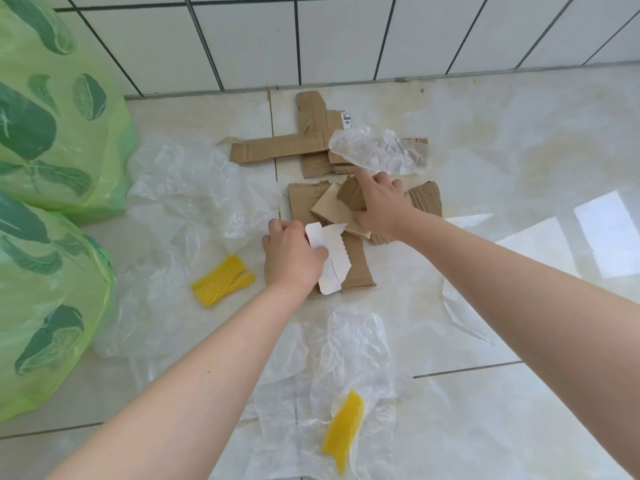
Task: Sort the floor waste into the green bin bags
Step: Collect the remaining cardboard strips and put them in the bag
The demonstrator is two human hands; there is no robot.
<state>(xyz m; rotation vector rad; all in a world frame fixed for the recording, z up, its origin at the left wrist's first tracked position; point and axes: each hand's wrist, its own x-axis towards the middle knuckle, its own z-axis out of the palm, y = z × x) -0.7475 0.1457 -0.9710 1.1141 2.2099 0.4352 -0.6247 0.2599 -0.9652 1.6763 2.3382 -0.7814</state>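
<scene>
Left hand (294, 252) pinched a white card piece (330, 258) at the cardboard pile's (349, 209) near edge. Right hand (379, 202) curled round a folded cardboard scrap (353, 194) atop the pile, apparently gripping. Green bin bags (52, 140) sat well left.

Two bare forearms, sleeveless, hands (294, 254) ungloved, no jewellery
</scene>
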